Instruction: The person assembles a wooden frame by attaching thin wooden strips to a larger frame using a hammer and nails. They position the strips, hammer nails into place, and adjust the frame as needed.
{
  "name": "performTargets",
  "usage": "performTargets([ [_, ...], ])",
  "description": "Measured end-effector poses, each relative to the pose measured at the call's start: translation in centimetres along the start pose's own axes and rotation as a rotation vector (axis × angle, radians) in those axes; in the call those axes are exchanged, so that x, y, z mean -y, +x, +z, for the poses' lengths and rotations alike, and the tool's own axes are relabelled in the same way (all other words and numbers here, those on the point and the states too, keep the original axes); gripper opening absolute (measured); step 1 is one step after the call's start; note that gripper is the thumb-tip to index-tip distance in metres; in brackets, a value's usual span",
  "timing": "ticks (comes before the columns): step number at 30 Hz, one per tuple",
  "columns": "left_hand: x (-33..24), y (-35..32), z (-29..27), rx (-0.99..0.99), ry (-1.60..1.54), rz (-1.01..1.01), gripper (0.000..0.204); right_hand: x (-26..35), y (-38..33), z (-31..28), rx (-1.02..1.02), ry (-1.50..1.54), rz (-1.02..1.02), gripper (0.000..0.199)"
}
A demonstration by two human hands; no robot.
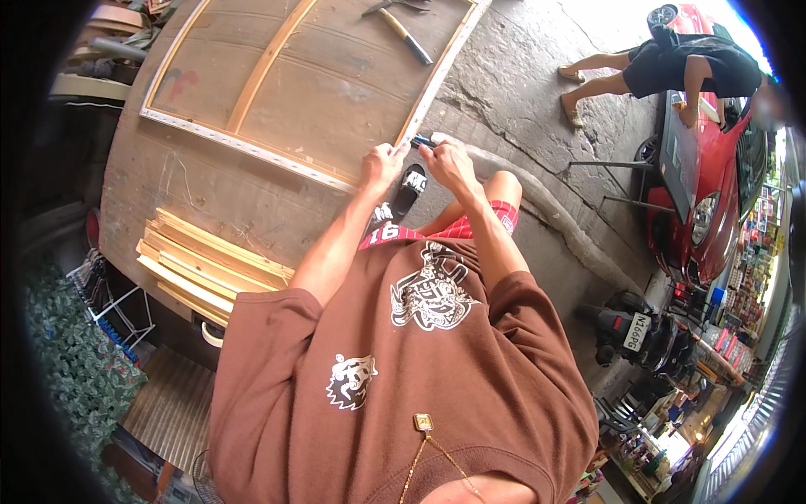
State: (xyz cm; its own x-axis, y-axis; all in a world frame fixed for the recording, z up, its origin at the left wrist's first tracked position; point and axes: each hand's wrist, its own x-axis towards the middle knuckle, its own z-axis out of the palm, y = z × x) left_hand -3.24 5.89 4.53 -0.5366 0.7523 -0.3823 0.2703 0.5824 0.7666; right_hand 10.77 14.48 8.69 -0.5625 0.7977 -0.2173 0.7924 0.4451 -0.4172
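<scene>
A large wooden frame [285,161] with a middle bar and a pale, dotted strip along its edges lies on a brown tabletop [227,181]. My left hand [383,166] is closed at the frame's near right corner, its fingers gripping the edge there. Just to the right, my right hand [452,165] is wrapped round a small blue tool [424,141], its tip pointing at that corner. The tool's exact kind is hidden by my fingers. Inside the frame lies a hammer [406,38] with a wooden and black handle, beside a dark plier-like tool [395,7].
Several pale wood strips [210,265] are stacked on the table's near left part. A long grey roll [554,210] lies on the concrete floor to the right. Beyond are a person [697,71], a red car [714,202] and a parked motorcycle [642,332].
</scene>
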Motion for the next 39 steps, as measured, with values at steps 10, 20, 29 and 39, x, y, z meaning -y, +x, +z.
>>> performTargets([
  [10,1.0,0.4,0.7,-0.016,-0.060,0.075,0.034,0.5,0.3,0.5,-0.121,-0.143,-0.093,0.047],
  [20,1.0,-0.3,0.4,-0.010,-0.135,0.126,0.037,5.2,3.0,-3.6,0.233,-0.311,-0.004,0.028],
  [29,1.2,-0.4,-0.4,0.042,-0.210,0.152,0.032,2.4,5.0,-3.1,0.344,-0.242,0.017,0.051],
  [39,2.4,-0.1,0.4,-0.032,-0.359,-0.027,0.030,-2.0,2.8,1.9,0.596,0.917,0.335,0.055],
])
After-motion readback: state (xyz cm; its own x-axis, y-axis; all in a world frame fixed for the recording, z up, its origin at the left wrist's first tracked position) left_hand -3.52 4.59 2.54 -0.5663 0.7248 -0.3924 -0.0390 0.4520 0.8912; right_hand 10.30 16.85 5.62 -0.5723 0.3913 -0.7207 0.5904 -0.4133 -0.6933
